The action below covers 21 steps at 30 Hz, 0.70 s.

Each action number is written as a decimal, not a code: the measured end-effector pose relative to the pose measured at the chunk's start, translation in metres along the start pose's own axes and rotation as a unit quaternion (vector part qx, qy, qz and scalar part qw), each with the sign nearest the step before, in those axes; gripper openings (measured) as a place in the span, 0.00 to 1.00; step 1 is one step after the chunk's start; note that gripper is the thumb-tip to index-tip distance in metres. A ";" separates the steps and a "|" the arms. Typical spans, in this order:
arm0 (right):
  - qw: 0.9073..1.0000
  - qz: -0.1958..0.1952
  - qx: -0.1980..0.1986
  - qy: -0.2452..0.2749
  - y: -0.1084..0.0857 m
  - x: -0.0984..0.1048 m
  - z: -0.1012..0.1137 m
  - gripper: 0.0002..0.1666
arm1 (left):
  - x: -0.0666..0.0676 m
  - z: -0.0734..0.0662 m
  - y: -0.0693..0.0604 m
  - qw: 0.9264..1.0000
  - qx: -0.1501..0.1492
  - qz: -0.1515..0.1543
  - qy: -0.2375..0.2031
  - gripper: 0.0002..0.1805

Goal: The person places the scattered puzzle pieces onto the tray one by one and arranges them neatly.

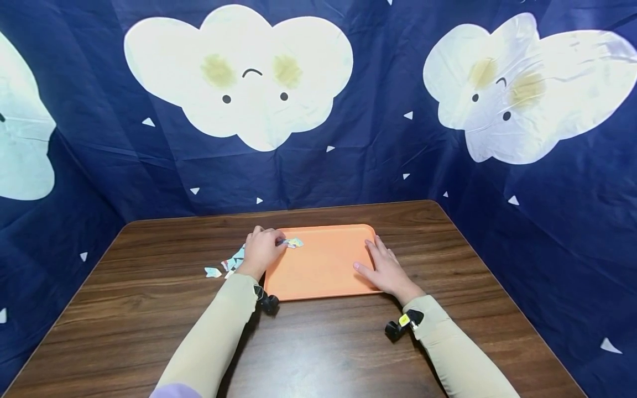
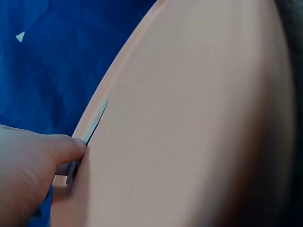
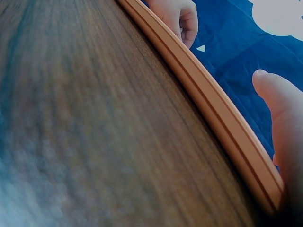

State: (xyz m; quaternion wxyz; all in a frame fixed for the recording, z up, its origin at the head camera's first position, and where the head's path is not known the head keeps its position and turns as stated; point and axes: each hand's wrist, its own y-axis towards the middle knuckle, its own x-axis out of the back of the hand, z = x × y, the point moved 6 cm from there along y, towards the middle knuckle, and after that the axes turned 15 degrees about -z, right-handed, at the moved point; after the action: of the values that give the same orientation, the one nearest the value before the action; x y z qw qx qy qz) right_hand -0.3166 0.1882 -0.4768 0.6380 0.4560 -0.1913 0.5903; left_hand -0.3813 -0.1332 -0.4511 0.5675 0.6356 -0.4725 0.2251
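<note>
An orange tray point(image 1: 323, 271) lies on the wooden table. At its upper left corner my left hand point(image 1: 262, 251) pinches a small flat puzzle piece point(image 2: 97, 120) between thumb and fingers, seen edge-on in the left wrist view. Beside those fingertips, a light blue and yellow piece point(image 1: 296, 242) lies on the tray. My right hand point(image 1: 387, 270) rests at the tray's right edge with its fingers spread, holding no piece. In the right wrist view its thumb point(image 3: 274, 94) stands out above the tray's rim point(image 3: 208, 104).
Several loose pieces point(image 1: 213, 272) lie on the table left of the tray, some partly hidden by my left wrist. The brown table point(image 1: 323, 342) extends around the tray. Behind it hangs a dark blue cloth point(image 1: 298, 177) with white clouds.
</note>
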 end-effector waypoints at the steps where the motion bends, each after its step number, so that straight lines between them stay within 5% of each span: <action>1: 1.000 0.000 0.000 0.000 0.000 0.000 0.000 0.53 | -0.001 0.000 0.000 1.000 0.001 0.000 0.000 0.10; 14: 1.000 0.000 0.001 -0.003 0.000 0.000 0.000 0.53 | -0.006 0.005 0.000 1.000 0.010 -0.005 -0.016 0.12; 21: 1.000 -0.004 0.002 0.001 -0.001 0.000 0.000 0.53 | 0.010 0.019 -0.008 0.994 0.031 -0.058 -0.083 0.15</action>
State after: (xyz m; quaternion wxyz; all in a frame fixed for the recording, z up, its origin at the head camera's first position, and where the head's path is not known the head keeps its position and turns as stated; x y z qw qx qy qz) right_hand -0.3162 0.1881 -0.4775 0.6393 0.4575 -0.1879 0.5888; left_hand -0.3745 -0.1545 -0.4521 0.5184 0.6957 -0.4732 0.1528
